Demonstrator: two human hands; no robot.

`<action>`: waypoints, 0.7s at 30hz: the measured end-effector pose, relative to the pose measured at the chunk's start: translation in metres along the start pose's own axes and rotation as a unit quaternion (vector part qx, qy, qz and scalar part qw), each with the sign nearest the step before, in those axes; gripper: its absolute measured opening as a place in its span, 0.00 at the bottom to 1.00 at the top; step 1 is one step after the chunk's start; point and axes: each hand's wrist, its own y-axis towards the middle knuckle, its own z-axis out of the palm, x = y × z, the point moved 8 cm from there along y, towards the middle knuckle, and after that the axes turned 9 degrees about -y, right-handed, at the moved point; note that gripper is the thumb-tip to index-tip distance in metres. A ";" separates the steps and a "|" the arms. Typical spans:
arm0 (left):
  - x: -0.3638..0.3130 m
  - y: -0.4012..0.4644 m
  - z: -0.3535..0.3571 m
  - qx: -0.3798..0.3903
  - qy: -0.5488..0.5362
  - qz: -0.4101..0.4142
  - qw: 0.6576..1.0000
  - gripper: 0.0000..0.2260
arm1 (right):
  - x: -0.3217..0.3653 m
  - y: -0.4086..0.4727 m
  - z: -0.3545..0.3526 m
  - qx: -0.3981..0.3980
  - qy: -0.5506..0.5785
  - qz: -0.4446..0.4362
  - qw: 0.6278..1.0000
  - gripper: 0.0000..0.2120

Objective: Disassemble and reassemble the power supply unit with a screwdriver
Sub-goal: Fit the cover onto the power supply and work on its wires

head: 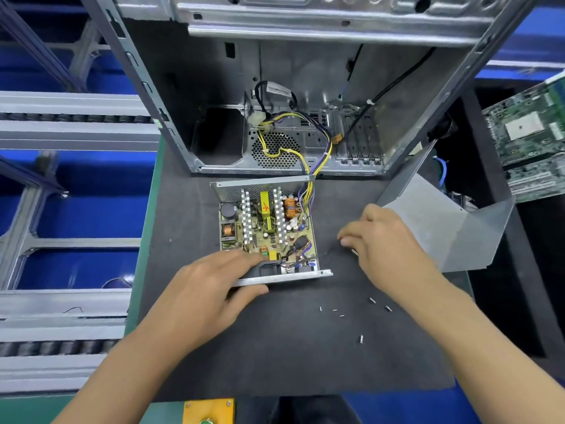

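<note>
L hand (pixel 211 289) grips near edge of the 1 open power supply unit (pixel 267 229), thumb under its front flange, fingers over the board; PSU sits mid-mat (pixel 275 356), just in front of the 1 PC case (pixel 305 87), wires running into it. R hand (pixel 385 243) curled, fingertips pinching a thin metal tip; can't tell if it's the screwdriver. 6 loose screws (pixel 372 300) on mat near R wrist. 1 bent metal cover (pixel 443 224) at R edge.
</note>
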 end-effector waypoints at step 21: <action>0.008 -0.002 0.005 0.002 -0.016 -0.022 1.000 0.20 | -0.006 0.016 0.058 0.105 0.450 0.071 0.884 0.07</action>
